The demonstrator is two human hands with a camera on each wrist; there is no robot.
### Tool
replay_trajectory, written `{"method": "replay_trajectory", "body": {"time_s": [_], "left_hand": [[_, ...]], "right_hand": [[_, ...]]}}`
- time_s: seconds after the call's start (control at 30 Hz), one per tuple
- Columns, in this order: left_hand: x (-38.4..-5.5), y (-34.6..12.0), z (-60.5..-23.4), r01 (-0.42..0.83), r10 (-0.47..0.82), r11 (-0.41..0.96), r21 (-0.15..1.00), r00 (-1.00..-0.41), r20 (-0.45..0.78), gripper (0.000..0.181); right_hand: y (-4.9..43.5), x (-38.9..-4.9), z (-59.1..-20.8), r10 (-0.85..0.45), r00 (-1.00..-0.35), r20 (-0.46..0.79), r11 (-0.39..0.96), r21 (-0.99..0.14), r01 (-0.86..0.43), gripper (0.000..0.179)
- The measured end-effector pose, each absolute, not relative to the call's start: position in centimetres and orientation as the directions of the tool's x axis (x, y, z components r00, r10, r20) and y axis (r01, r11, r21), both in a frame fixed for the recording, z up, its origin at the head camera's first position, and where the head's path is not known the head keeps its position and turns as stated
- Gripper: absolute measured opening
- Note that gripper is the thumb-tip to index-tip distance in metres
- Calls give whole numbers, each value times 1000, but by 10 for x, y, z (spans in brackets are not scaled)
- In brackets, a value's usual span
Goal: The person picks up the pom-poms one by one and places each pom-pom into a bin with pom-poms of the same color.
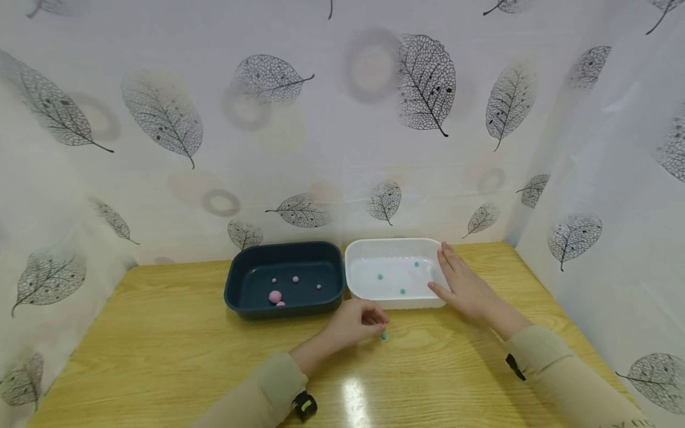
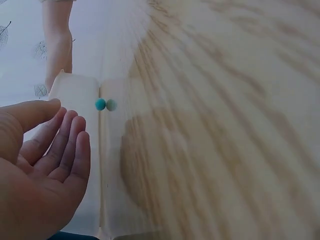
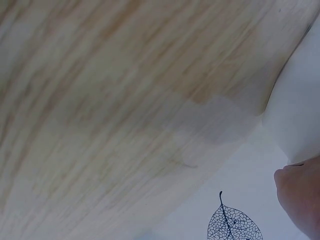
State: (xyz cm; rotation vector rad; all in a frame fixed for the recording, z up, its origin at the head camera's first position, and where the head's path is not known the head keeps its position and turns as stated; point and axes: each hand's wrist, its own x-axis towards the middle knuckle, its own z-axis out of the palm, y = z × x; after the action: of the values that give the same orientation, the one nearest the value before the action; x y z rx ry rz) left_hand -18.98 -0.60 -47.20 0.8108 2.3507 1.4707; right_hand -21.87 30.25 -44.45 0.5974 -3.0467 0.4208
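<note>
A teal bead (image 1: 384,336) lies on the table in front of the white tray (image 1: 396,303). Just beside it my left hand (image 1: 353,324) hovers with loosely bent fingers; the left wrist view shows the same bead (image 2: 100,104) beyond the fingertips, apart from them. On the right, my right hand (image 1: 468,291) rests against the tray's right end, fingers straight and thumb spread over the rim. Its fingers are mostly out of the right wrist view, where a part of the hand (image 3: 300,192) touches the white tray (image 3: 295,95). Several teal beads (image 1: 402,291) lie inside the tray.
A dark blue tray (image 1: 283,310) stands left of the white one, sides nearly touching, with several pink balls (image 1: 275,296) of different sizes in it. Both are on a wood-grain table (image 1: 160,351). Behind it hangs a leaf-patterned curtain (image 1: 332,148), which also closes both sides.
</note>
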Motion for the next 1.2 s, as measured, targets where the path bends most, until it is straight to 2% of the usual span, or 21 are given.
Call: {"method": "replay_trajectory", "body": {"time_s": [0.5, 0.77, 0.93, 1.2], "left_hand": [[-192, -2, -476, 410, 672, 411, 814, -740, 33, 10], [-190, 2, -473, 531, 696, 505, 681, -717, 43, 8], [-190, 3, -473, 554, 694, 540, 633, -719, 38, 9], [-188, 3, -472, 508, 687, 493, 706, -726, 43, 5]], "right_hand": [[303, -219, -443, -370, -927, 60, 890, -265, -372, 89], [304, -220, -445, -366, -929, 55, 888, -277, -367, 90], [304, -221, -446, -371, -927, 59, 887, -274, -372, 90], [303, -220, -446, -371, -926, 63, 889, -264, -374, 89]]}}
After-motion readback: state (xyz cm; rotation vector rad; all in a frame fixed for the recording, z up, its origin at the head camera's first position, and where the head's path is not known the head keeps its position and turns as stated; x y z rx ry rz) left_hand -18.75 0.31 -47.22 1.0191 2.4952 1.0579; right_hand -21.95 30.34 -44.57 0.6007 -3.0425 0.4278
